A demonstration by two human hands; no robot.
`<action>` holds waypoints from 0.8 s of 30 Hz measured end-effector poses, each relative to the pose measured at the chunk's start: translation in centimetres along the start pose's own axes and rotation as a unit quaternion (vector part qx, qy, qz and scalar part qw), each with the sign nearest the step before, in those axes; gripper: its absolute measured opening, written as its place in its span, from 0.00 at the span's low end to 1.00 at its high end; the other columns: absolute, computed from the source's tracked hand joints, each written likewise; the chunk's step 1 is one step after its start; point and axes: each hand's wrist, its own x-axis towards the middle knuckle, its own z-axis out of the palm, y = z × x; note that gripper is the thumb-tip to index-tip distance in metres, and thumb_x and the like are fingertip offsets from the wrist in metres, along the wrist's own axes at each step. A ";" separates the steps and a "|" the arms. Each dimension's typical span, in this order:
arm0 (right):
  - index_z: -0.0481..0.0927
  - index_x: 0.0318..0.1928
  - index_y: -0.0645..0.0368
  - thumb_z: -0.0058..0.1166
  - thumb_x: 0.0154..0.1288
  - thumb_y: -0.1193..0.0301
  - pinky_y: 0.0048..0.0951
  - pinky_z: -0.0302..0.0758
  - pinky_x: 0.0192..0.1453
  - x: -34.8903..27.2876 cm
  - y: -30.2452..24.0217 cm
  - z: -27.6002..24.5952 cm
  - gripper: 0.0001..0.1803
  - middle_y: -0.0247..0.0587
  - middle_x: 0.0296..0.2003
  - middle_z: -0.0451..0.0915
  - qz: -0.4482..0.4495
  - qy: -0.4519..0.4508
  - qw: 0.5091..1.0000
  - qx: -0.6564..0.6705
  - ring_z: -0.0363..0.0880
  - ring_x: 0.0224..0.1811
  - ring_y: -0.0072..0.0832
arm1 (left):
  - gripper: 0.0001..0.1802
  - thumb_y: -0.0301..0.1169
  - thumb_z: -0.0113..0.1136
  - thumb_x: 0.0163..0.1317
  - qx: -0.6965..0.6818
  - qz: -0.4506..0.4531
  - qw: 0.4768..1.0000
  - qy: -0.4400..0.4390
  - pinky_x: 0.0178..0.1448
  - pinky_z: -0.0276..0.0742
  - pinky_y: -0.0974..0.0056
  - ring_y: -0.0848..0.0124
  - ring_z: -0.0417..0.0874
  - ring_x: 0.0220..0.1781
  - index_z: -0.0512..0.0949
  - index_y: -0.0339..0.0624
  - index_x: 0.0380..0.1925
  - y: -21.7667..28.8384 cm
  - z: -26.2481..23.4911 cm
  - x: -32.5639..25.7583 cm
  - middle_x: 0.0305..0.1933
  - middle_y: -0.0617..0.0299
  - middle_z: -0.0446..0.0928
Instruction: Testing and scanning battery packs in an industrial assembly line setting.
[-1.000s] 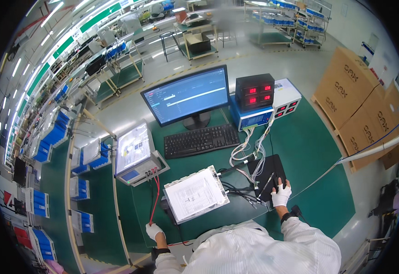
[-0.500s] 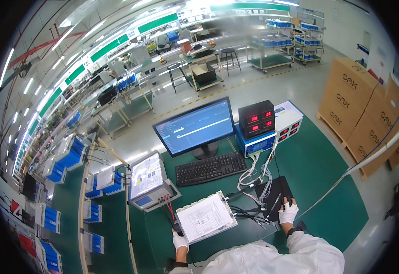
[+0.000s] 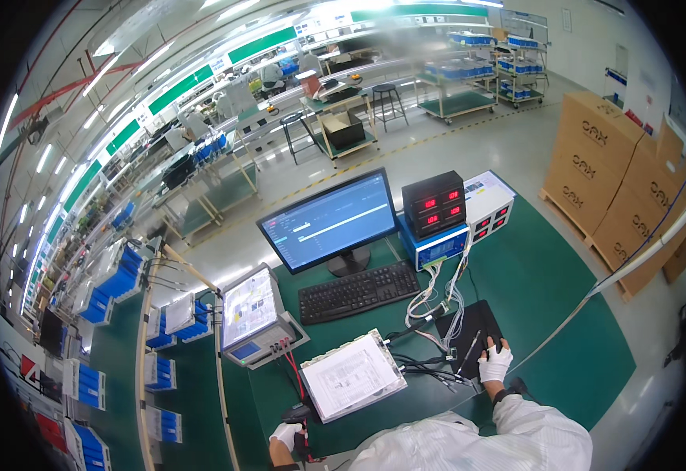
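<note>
My left hand (image 3: 286, 434), in a white glove with bare fingertips, is closed round a black handheld scanner (image 3: 297, 413) with red along its handle, at the front left of the bench. Just right of it lies a flat, pale-framed unit (image 3: 315, 369) with printed sheets (image 3: 355, 379) on top. My right hand (image 3: 495, 363), gloved the same way, rests curled over a dark computer mouse (image 3: 494, 345), mostly hidden under the fingers, on a black mouse pad (image 3: 468, 330). A thin pen-like probe (image 3: 469, 352) lies on the pad beside it.
Behind are a keyboard (image 3: 359, 292), a monitor (image 3: 327, 224) and stacked meters with red digits (image 3: 435, 206). A boxy tester (image 3: 255, 314) with red leads stands left. White cables (image 3: 453, 302) and black leads (image 3: 429, 369) cross the bench. Cartons (image 3: 594, 173) stand right; blue units (image 3: 88, 385) line the left.
My left hand has moved left and toward me, away from the unit's corner, bringing the scanner into fuller view. My right hand stays on the mouse. The whole view has shifted slightly.
</note>
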 end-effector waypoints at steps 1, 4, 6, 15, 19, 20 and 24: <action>0.75 0.54 0.43 0.61 0.45 0.73 0.49 0.67 0.54 0.0 0.0 0.0 0.30 0.53 0.55 0.67 0.000 0.001 1.000 -0.001 0.68 0.54 0.52 | 0.06 0.22 0.58 0.41 0.036 -0.006 0.999 0.011 0.34 0.75 0.60 0.62 0.80 0.27 0.78 0.34 0.23 -0.1 0.0 0.3 0.25 0.55 0.79; 0.75 0.54 0.43 0.60 0.45 0.73 0.49 0.67 0.54 0.0 0.0 0.0 0.30 0.52 0.54 0.67 0.002 0.000 1.000 -0.001 0.68 0.54 0.51 | 0.06 0.23 0.58 0.41 -0.030 -0.014 0.999 -0.009 0.35 0.73 0.63 0.63 0.79 0.26 0.78 0.36 0.24 -0.2 0.0 0.6 0.24 0.57 0.79; 0.76 0.53 0.43 0.60 0.45 0.72 0.49 0.67 0.54 -0.1 -0.1 -0.1 0.30 0.52 0.54 0.68 0.002 0.001 1.000 0.002 0.68 0.53 0.51 | 0.07 0.23 0.58 0.41 -0.009 0.021 1.000 -0.002 0.35 0.73 0.64 0.64 0.79 0.26 0.79 0.36 0.24 0.0 -0.1 0.2 0.24 0.58 0.79; 0.76 0.54 0.43 0.61 0.44 0.72 0.48 0.67 0.54 0.0 -0.3 -0.3 0.30 0.52 0.54 0.68 0.015 -0.012 1.000 0.000 0.68 0.53 0.50 | 0.10 0.28 0.62 0.36 0.238 0.006 0.970 0.056 0.29 0.74 0.58 0.60 0.79 0.24 0.80 0.35 0.22 2.1 1.0 -4.1 0.21 0.53 0.78; 0.76 0.54 0.44 0.62 0.45 0.72 0.48 0.67 0.54 -0.1 -0.2 -0.2 0.30 0.52 0.54 0.68 0.008 -0.005 1.000 -0.003 0.68 0.53 0.51 | 0.08 0.22 0.57 0.36 -0.301 0.086 0.949 0.030 0.33 0.76 0.56 0.57 0.78 0.26 0.76 0.34 0.23 1.7 2.4 -3.5 0.22 0.51 0.75; 0.76 0.54 0.44 0.62 0.45 0.72 0.48 0.67 0.54 -0.1 -0.2 -0.2 0.30 0.52 0.54 0.68 0.005 -0.001 1.000 0.000 0.68 0.53 0.51 | 0.08 0.22 0.57 0.36 -0.296 0.075 0.951 0.049 0.33 0.76 0.56 0.57 0.78 0.26 0.76 0.34 0.23 1.6 2.5 -3.0 0.22 0.51 0.75; 0.77 0.53 0.44 0.62 0.45 0.72 0.48 0.67 0.54 0.0 -0.1 -0.2 0.29 0.53 0.54 0.68 0.009 -0.006 1.000 0.003 0.68 0.53 0.51 | 0.10 0.21 0.55 0.37 -0.265 0.065 0.961 0.037 0.35 0.76 0.56 0.57 0.77 0.27 0.73 0.37 0.25 1.5 2.2 -1.3 0.23 0.53 0.73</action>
